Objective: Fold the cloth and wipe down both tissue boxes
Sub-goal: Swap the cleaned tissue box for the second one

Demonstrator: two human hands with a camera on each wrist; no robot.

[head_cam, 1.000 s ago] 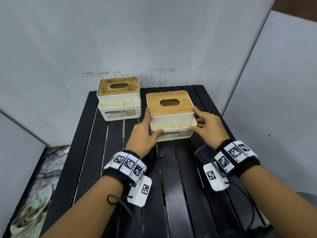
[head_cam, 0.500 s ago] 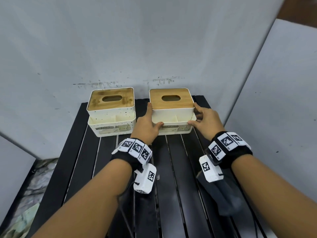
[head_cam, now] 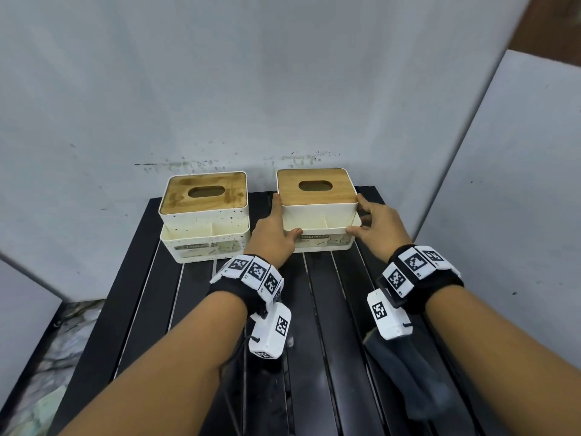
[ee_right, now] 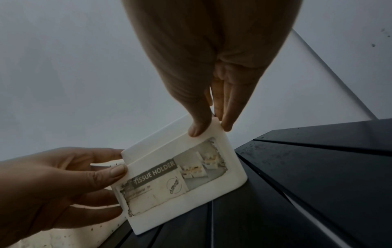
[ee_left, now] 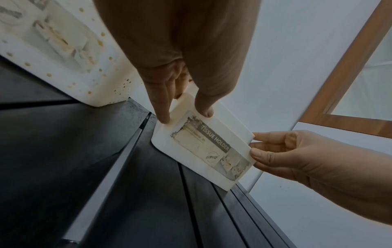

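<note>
The left hand point(head_cam: 273, 231) and right hand point(head_cam: 375, 226) each pinch a side of the right tissue box point(head_cam: 317, 209) at the back of the worktop point(head_cam: 320, 309), beside the speckled box point(head_cam: 204, 215), which a careless push could knock.

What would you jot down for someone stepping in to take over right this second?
Left hand: holds the left side of the plain tissue box.
Right hand: holds its right side.
That box is at the back of the black slatted table, beside the speckled tissue box.
The dark grey cloth lies near the right forearm, in neither hand.
Done: cannot be told from these views.
Left: let go of the box; check whether any wiping remains.
</note>
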